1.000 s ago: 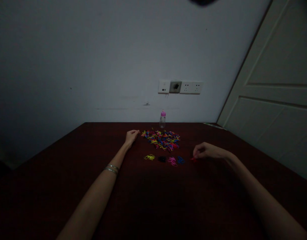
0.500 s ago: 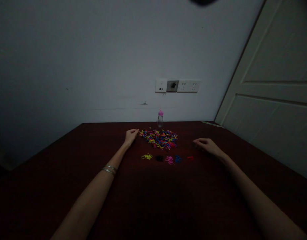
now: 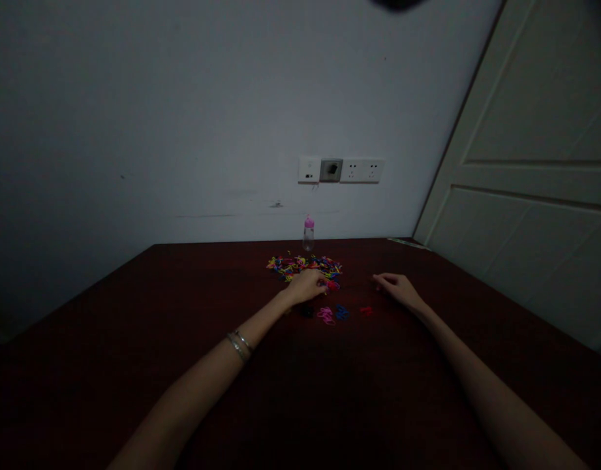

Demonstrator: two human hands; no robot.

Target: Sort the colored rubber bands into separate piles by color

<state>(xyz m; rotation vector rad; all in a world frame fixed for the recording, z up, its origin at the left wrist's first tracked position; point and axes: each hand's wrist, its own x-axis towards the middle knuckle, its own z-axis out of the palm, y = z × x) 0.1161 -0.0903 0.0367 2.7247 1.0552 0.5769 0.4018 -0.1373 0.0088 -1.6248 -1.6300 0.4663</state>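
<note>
My left hand [image 3: 306, 285] reaches across the front of a mixed heap of small coloured rubber bands [image 3: 293, 262]. Its fingers are closed and point down at the heap's front right; what they pinch is too small to make out. Beneath its wrist, the yellow bands are mostly covered. Nearby lie little groups of black bands [image 3: 307, 312], pink bands [image 3: 325, 315], blue bands [image 3: 342, 312] and red bands [image 3: 367, 311]. To the right of the heap, my right hand [image 3: 397, 288] rests low over the table, fingertips pressed together, with nothing plainly visible in them.
A small clear bottle with a pink top [image 3: 308, 235] stands behind the heap, close to the wall. Wall sockets [image 3: 361, 170] sit above the dark red table [image 3: 261, 391]. A panelled door [image 3: 535, 176] is on the right.
My left hand has moved right, from the heap's left edge to its front, and now covers part of it and the yellow bands. My right hand stays nearly still; the view shifts slightly.
</note>
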